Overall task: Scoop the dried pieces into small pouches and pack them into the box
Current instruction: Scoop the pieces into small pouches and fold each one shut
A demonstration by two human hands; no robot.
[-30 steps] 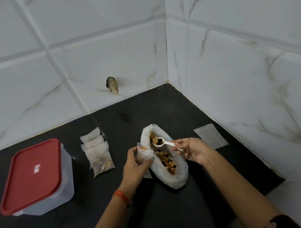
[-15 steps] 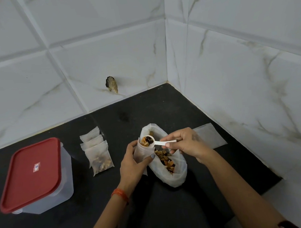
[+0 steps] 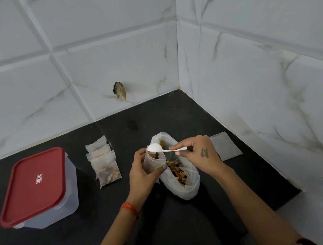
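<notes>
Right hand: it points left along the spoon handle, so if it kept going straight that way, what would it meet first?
Most likely the small pouch that the left hand holds up: the spoon in the right hand already sits bowl-down over the pouch mouth. Depth is unclear from one view; beyond lie the left hand's fingers.

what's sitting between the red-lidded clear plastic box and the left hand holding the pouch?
Head view: a stack of small translucent filled pouches lies on the black counter between the red-lidded clear plastic box and the left hand.
</notes>
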